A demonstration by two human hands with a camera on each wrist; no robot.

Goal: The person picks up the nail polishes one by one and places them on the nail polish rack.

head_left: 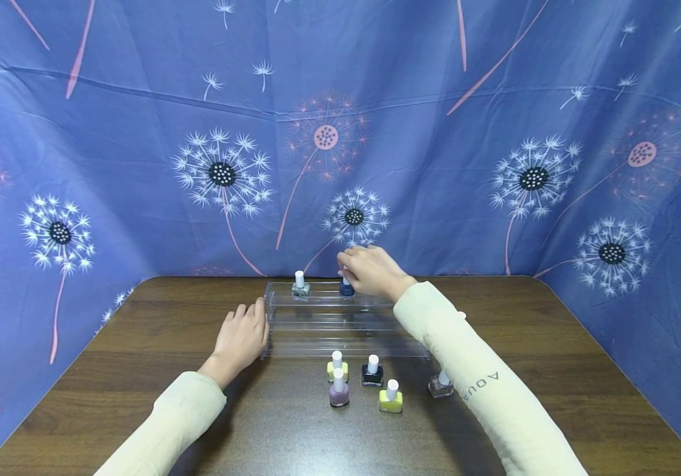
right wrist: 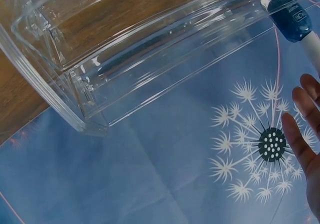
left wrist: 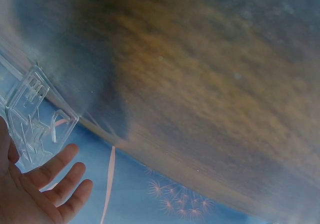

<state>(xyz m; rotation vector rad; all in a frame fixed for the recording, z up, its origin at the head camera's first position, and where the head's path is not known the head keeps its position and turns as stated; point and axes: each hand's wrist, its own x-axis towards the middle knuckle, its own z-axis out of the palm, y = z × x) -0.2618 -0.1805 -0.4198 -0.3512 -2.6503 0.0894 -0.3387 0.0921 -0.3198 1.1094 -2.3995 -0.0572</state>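
My right hand (head_left: 374, 272) is at the top tier of a clear tiered rack (head_left: 346, 325), its fingers pinching the white cap of a dark blue nail polish bottle (head_left: 346, 288). In the right wrist view that bottle (right wrist: 290, 16) stands on the rack's tier; thumb and fingertips at the cap are out of frame. Left of it on the same tier stands a glittery clear nail polish bottle (head_left: 301, 286). My left hand (head_left: 244, 334) rests against the rack's left end; in the left wrist view its fingers (left wrist: 70, 184) are loosely extended beside the clear end panel (left wrist: 40, 119).
In front of the rack stand two yellow bottles (head_left: 391, 400), a mauve bottle (head_left: 338, 395) and a black bottle (head_left: 372, 375). A brownish glitter bottle (head_left: 440, 386) is partly behind the right sleeve (head_left: 483, 377). A blue dandelion-print cloth (head_left: 412, 152) hangs behind the wooden table (head_left: 293, 436).
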